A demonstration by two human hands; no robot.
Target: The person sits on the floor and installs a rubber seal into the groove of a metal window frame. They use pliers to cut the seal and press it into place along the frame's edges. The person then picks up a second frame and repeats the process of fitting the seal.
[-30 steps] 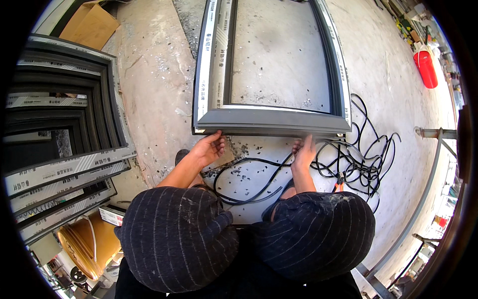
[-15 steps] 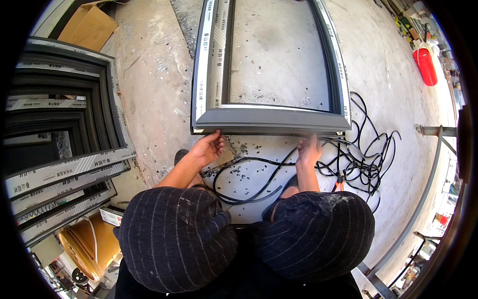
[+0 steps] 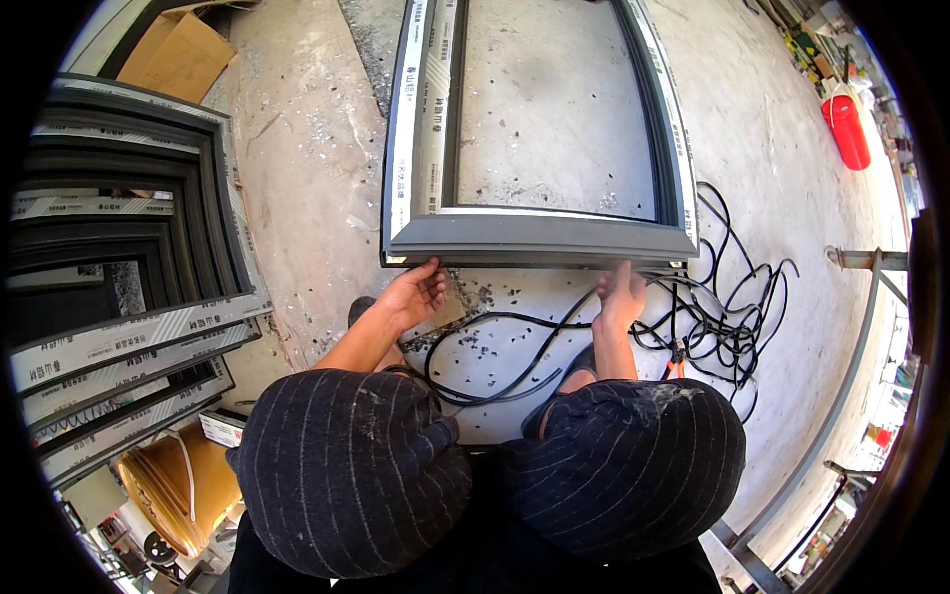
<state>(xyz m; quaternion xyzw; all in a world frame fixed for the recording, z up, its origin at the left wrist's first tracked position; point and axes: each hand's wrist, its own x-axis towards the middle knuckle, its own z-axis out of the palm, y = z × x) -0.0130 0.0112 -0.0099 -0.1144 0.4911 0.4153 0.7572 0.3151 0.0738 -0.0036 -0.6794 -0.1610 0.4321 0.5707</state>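
Note:
A dark grey window frame [image 3: 554, 236] with white printed film along its sides lies in front of me. My left hand [image 3: 416, 294] is at its near edge by the left corner, thumb and index finger touching the edge and the other fingers curled. Farther right along that edge is my right hand [image 3: 620, 299], fingers bent and tips up against the underside; what they pinch, if anything, is hidden. A long black rubber strip [image 3: 505, 317] lies in loops on the floor beneath and beside my right hand. Cutters with orange handles [image 3: 676, 363] lie among the loops.
Several more dark frames [image 3: 139, 332] are stacked at the left. Behind them sits a cardboard box [image 3: 176, 54]; nearer is a yellow-brown roll [image 3: 183, 490]. A red bucket [image 3: 844, 132] stands at the far right, past the tangled strip. A metal bar [image 3: 841, 386] runs along the right.
My right hand has shifted slightly to the right along the near edge, and its fingers are less blurred. The left hand stays in place.

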